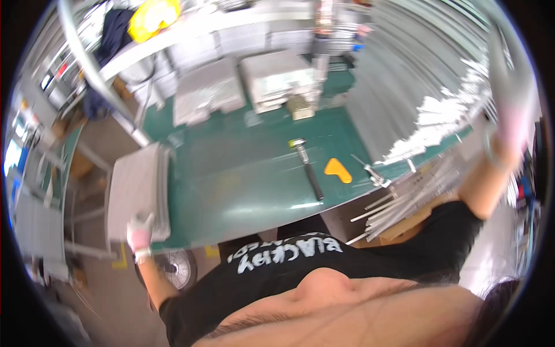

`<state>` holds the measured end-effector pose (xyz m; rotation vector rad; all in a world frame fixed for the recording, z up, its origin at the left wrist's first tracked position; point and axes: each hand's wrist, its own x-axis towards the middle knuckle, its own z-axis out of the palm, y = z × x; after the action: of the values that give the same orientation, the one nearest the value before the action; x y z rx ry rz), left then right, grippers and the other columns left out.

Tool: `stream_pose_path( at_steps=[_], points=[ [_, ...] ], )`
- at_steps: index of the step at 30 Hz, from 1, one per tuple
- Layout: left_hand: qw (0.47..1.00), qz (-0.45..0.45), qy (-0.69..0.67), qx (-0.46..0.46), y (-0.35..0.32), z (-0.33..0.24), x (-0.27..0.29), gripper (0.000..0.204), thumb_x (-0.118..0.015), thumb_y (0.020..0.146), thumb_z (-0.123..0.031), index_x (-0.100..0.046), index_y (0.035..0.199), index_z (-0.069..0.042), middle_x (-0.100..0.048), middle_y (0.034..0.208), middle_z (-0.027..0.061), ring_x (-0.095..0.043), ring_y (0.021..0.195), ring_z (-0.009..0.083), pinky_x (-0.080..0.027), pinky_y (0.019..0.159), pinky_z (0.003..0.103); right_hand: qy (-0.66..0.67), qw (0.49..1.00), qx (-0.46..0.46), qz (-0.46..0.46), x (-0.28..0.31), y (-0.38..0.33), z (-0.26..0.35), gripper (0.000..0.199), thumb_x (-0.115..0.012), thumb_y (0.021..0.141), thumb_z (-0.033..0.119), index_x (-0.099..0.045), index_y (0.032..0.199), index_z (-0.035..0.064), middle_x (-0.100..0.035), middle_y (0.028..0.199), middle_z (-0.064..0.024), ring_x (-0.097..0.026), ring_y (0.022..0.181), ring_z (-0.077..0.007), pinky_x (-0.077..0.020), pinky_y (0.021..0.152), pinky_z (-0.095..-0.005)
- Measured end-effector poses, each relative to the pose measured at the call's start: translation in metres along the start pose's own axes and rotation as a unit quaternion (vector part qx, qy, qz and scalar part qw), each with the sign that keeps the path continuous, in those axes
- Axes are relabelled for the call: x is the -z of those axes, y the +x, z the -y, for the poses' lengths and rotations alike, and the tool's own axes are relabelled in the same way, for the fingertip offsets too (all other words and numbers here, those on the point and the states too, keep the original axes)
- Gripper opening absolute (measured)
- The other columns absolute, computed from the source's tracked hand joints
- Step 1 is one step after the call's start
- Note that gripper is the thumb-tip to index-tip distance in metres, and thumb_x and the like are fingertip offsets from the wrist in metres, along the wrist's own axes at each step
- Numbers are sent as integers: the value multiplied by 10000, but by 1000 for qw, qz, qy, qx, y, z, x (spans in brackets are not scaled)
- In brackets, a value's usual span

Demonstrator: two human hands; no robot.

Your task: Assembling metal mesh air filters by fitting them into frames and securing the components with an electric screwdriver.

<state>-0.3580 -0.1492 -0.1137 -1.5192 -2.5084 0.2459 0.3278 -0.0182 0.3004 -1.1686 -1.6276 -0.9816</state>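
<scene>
Motion blur smears the right hand (511, 107), raised at the far right beside the long grey strips (399, 75); fingers run together, so can't tell how far open it is or whether it holds anything. Left hand (140, 234) (pale glove, wristband below it) is at the near end of the left panel stack (136, 182), which sits on the left edge of the green table (231, 168). Fingers look partly spread; can't tell if they grip or just rest. Strips' upper ends get lost toward the view's rim. Hammer (310, 172) and yellow flat piece (337, 171) lie between the hands, well apart from both. Far panel stacks (209, 89) too smeared to count layers.
</scene>
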Motion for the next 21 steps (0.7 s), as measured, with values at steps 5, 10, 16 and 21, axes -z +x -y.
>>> stream_pose_path(
  at_steps=[5, 10, 16, 21],
  points=[
    [979, -13, -73, 189, -13, -37, 65, 728, -748, 690, -635, -668, 1128, -60, -668, 1093, 222, -654, 1027, 397, -534, 880, 475, 30, 919, 288, 266, 35, -84, 106, 183, -658, 680, 28, -669, 861, 3, -608, 844, -132, -586, 744, -308, -482, 730, -463],
    [980, 10, -91, 179, 1, -27, 75, 854, -728, 711, -663, -583, 1273, -37, -602, 1248, 219, -618, 1133, 378, -510, 953, 447, 83, 893, 326, 298, 61, -71, 118, 146, -637, 730, 42, -683, 868, 29, -631, 845, -98, -606, 761, -264, -486, 728, -429],
    [978, 148, -83, 123, -7, -38, 78, 909, -712, 724, -674, -532, 1340, -30, -562, 1331, 224, -588, 1202, 362, -481, 1010, 443, 78, 843, 398, 354, 70, -52, 137, 123, -607, 804, 64, -704, 878, 69, -665, 846, -46, -635, 787, -198, -492, 726, -377],
    [971, 27, -215, 102, -23, -1, 142, 601, -677, 829, -453, -636, 1187, 28, -633, 1243, 236, -628, 1122, 372, -486, 990, 411, 93, 806, 439, 386, 78, -49, 103, 144, -581, 866, 82, -722, 887, 102, -694, 847, -3, -660, 808, -143, -497, 724, -334]
  ],
)
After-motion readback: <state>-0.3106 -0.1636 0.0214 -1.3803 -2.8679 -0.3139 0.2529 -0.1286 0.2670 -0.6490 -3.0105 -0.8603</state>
